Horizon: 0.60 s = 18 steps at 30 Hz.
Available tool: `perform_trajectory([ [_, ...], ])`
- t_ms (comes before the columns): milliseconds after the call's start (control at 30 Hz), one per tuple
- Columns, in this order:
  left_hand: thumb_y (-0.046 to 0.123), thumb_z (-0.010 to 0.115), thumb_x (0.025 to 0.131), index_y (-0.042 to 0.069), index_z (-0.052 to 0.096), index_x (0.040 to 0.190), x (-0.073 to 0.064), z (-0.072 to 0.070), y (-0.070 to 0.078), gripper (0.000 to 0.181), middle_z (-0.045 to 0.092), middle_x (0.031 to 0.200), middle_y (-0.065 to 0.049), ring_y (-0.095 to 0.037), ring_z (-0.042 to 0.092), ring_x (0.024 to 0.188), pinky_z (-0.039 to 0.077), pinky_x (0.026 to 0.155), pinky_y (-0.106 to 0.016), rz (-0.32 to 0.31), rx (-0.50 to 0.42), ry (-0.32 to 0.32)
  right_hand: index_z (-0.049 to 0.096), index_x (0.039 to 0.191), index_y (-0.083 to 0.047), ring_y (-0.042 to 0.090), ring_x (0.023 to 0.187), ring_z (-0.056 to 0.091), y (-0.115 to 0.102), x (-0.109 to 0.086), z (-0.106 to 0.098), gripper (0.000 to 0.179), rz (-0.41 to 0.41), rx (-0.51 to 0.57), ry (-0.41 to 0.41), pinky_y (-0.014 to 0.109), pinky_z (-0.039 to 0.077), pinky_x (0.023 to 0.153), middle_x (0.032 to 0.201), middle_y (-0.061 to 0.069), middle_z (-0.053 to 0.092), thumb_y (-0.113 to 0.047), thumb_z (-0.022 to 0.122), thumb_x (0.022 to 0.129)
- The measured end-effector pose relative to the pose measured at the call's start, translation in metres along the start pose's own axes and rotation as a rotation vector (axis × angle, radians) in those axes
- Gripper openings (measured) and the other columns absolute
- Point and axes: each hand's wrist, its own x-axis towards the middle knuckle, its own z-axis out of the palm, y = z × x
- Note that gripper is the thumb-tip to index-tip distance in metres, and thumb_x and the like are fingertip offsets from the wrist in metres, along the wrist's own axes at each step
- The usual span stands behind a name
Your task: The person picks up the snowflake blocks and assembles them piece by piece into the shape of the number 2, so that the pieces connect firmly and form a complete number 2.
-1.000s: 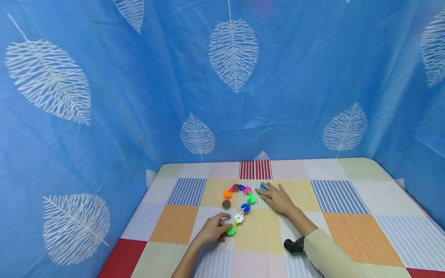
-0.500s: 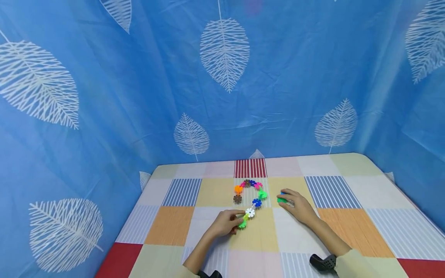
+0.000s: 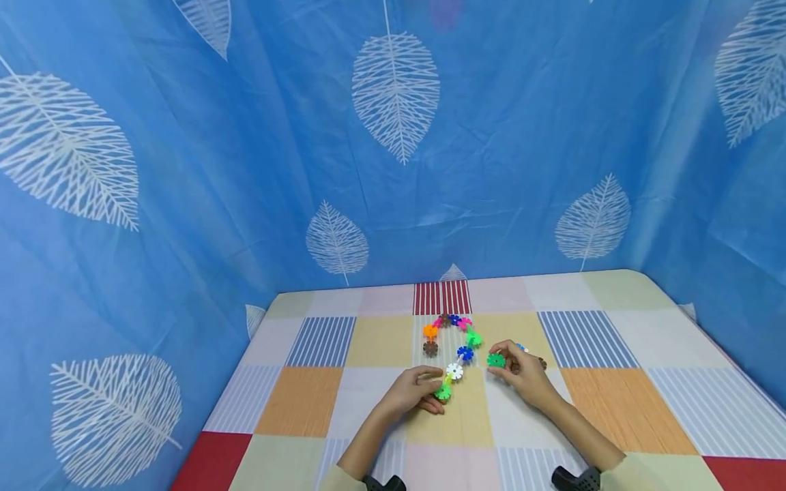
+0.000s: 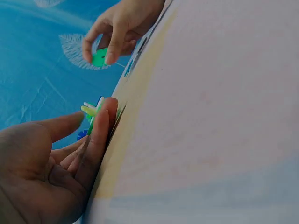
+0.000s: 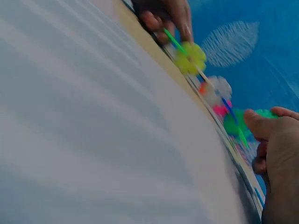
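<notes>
A curved chain of flower-shaped plastic discs lies on the patchwork cloth, running from a brown disc (image 3: 430, 348) through orange, pink, blue and white ones (image 3: 454, 372) to a green end disc (image 3: 443, 391). My left hand (image 3: 410, 393) holds that green end between thumb and fingers; in the left wrist view, a yellow disc (image 4: 88, 110) shows beside the fingertips. Right of the chain, my right hand (image 3: 527, 375) pinches a separate green disc (image 3: 496, 359) by its edge. This loose disc (image 4: 99, 58) appears raised off the cloth in the left wrist view, apart from the chain.
Just beyond the right hand lie a brown disc (image 3: 543, 363) and a blue-and-white bit (image 3: 522, 347), partly hidden by the fingers. Black wrist devices (image 3: 576, 479) sit near both sleeves. A blue leaf-print curtain (image 3: 491, 136) surrounds the table's back and sides.
My right hand has drawn back from the far pieces and now pinches a green disc. The chain and my left hand have slid rightward. The head view has shifted slightly.
</notes>
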Motion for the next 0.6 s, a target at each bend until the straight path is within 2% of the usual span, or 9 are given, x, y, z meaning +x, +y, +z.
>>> perform_trajectory([
  [133, 0.001, 0.053, 0.091, -0.008, 0.053, 0.116, 0.003, -0.001, -0.001, 0.026, 0.065, 0.08, -0.022, -0.028, 0.067, 0.066, 0.055, 0.059, -0.033, -0.025, -0.093, 0.01, 0.056, 0.102, 0.002, 0.02, 0.055, 0.055, -0.025, -0.002, 0.014, 0.021, -0.002, 0.21, -0.089, 0.026, 0.048, 0.047, 0.08, 0.014, 0.06, 0.008, 0.062, 0.082],
  [233, -0.001, 0.051, 0.091, -0.01, 0.054, 0.112, 0.005, -0.002, 0.001, 0.023, 0.065, 0.081, -0.02, -0.027, 0.067, 0.069, 0.055, 0.064, -0.033, -0.026, -0.147, 0.012, 0.052, 0.101, 0.009, 0.032, 0.062, 0.061, -0.045, 0.0, 0.019, 0.018, 0.06, 0.315, -0.137, 0.034, 0.053, 0.054, 0.083, 0.023, 0.06, 0.013, 0.056, 0.085],
  [333, 0.0, 0.05, 0.092, -0.012, 0.054, 0.113, 0.008, -0.002, 0.002, 0.024, 0.065, 0.083, -0.02, -0.025, 0.067, 0.07, 0.055, 0.066, -0.033, 0.006, -0.175, 0.007, 0.052, 0.098, 0.008, 0.033, 0.066, 0.064, -0.059, 0.004, 0.022, 0.017, 0.115, 0.289, -0.119, 0.035, 0.055, 0.059, 0.084, 0.022, 0.063, 0.012, 0.058, 0.083],
  [433, 0.001, 0.05, 0.092, -0.012, 0.054, 0.114, 0.01, -0.001, 0.002, 0.025, 0.065, 0.087, -0.021, -0.023, 0.067, 0.07, 0.055, 0.068, -0.034, 0.034, -0.193, -0.003, 0.054, 0.094, 0.006, 0.031, 0.067, 0.065, -0.067, 0.006, 0.024, 0.017, 0.134, 0.231, -0.079, 0.033, 0.055, 0.063, 0.081, 0.018, 0.065, 0.011, 0.062, 0.08],
  [600, 0.001, 0.051, 0.092, -0.012, 0.054, 0.113, 0.007, 0.003, -0.001, 0.025, 0.066, 0.087, -0.021, -0.022, 0.067, 0.068, 0.055, 0.068, -0.033, 0.03, -0.184, 0.008, 0.059, 0.089, 0.003, 0.028, 0.067, 0.066, -0.072, 0.003, 0.03, 0.015, 0.145, 0.158, -0.06, 0.029, 0.054, 0.063, 0.077, 0.013, 0.067, 0.008, 0.067, 0.078],
])
